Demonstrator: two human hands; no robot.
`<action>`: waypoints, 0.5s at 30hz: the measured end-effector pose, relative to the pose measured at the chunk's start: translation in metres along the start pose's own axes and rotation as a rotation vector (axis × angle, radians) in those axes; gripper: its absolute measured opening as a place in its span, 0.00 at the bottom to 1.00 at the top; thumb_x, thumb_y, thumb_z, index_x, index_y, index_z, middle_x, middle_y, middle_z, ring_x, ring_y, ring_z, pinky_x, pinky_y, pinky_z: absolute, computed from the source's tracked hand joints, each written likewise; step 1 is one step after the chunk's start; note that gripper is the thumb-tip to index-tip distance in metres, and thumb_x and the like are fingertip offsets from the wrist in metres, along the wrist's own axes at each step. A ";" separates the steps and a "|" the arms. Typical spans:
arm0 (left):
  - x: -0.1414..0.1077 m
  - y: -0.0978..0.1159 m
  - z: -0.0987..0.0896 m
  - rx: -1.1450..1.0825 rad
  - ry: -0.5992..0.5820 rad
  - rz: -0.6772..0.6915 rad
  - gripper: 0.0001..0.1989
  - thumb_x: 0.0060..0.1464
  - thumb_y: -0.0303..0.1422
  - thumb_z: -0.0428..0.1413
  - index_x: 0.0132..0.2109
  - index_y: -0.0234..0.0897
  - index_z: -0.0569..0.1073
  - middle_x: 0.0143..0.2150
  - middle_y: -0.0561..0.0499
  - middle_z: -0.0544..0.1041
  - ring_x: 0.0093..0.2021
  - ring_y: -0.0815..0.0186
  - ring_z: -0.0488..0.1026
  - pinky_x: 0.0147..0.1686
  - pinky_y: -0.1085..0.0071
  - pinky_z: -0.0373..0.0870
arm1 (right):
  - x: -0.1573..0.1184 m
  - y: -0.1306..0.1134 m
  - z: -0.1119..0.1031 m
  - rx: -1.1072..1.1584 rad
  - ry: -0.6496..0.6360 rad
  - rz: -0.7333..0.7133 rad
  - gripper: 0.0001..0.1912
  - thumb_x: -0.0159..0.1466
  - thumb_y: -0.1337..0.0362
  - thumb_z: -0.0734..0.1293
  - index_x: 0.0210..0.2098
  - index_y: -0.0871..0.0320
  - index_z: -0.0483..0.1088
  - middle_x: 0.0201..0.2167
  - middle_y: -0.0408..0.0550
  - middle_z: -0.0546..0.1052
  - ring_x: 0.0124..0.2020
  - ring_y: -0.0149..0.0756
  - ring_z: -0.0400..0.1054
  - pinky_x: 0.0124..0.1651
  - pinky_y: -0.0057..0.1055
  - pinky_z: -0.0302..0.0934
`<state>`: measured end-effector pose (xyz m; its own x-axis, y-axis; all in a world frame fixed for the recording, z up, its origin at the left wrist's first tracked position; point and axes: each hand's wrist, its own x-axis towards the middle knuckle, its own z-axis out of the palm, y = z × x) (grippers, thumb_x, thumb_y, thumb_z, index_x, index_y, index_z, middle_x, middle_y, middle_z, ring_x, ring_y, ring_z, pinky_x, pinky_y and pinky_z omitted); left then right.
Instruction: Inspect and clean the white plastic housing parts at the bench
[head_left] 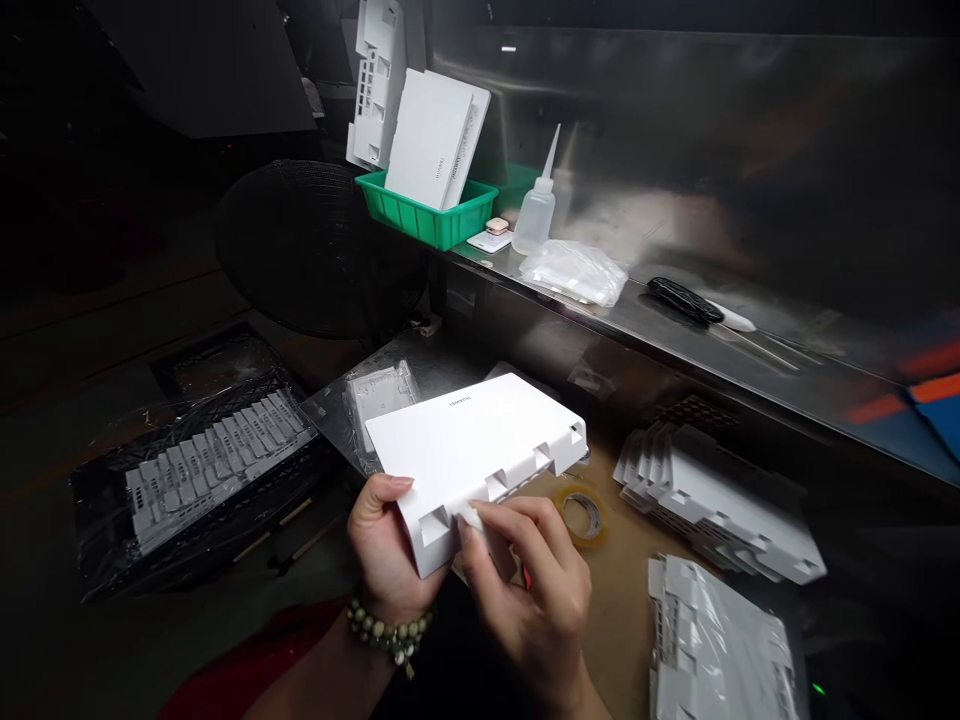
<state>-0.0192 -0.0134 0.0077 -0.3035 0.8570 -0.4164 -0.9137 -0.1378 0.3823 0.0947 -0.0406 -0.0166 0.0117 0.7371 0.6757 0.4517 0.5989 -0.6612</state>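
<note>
A white plastic housing cover (480, 430) with square cutouts along its near edge and small dark lettering is held up, tilted, above the bench. My left hand (390, 550) is closed on its near left corner, thumb on top. My right hand (532, 570) is at the cutout edge with thumb and forefinger pinched together. A small whitish bit shows at those fingertips; I cannot make out what it is. A roll of yellowish tape (602, 520) lies on the brown bench surface (611, 620) just beyond my right hand.
White covers are stacked at right (742, 490), with a plastic-wrapped stack (727, 640) nearer. A black crate of white parts (217, 460) stands left. The metal shelf (645, 330) holds a green basket (420, 215), squeeze bottle (534, 215), plastic bags (574, 270) and a corded tool (731, 315).
</note>
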 end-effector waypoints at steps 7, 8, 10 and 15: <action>-0.002 -0.003 0.001 -0.013 0.010 -0.058 0.31 0.41 0.27 0.52 0.56 0.34 0.77 0.36 0.46 0.84 0.38 0.50 0.83 0.45 0.55 0.81 | -0.001 0.000 0.001 -0.036 0.006 0.003 0.09 0.63 0.73 0.71 0.43 0.56 0.76 0.34 0.47 0.75 0.34 0.34 0.71 0.36 0.31 0.67; -0.002 -0.003 0.002 -0.020 0.006 -0.089 0.31 0.41 0.28 0.52 0.56 0.33 0.77 0.36 0.45 0.84 0.39 0.49 0.83 0.45 0.55 0.81 | -0.002 -0.004 0.002 -0.010 -0.011 -0.010 0.09 0.63 0.73 0.71 0.42 0.56 0.76 0.33 0.47 0.75 0.33 0.34 0.71 0.35 0.31 0.66; 0.000 -0.001 0.005 -0.029 0.001 -0.161 0.30 0.43 0.29 0.51 0.55 0.31 0.77 0.36 0.43 0.84 0.40 0.48 0.83 0.46 0.53 0.81 | -0.003 -0.012 0.003 0.095 -0.045 -0.026 0.09 0.63 0.73 0.70 0.42 0.56 0.77 0.32 0.46 0.75 0.31 0.33 0.70 0.32 0.30 0.65; 0.018 0.016 0.001 0.022 -0.012 -0.324 0.24 0.49 0.28 0.49 0.52 0.28 0.77 0.34 0.40 0.84 0.40 0.46 0.83 0.45 0.47 0.80 | -0.001 -0.015 -0.027 0.213 0.157 0.055 0.05 0.63 0.68 0.70 0.39 0.55 0.77 0.30 0.45 0.74 0.31 0.34 0.68 0.29 0.30 0.61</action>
<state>-0.0386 0.0006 0.0074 0.0053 0.8602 -0.5098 -0.9562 0.1536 0.2492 0.1120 -0.0586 0.0011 0.1766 0.7229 0.6680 0.2486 0.6239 -0.7409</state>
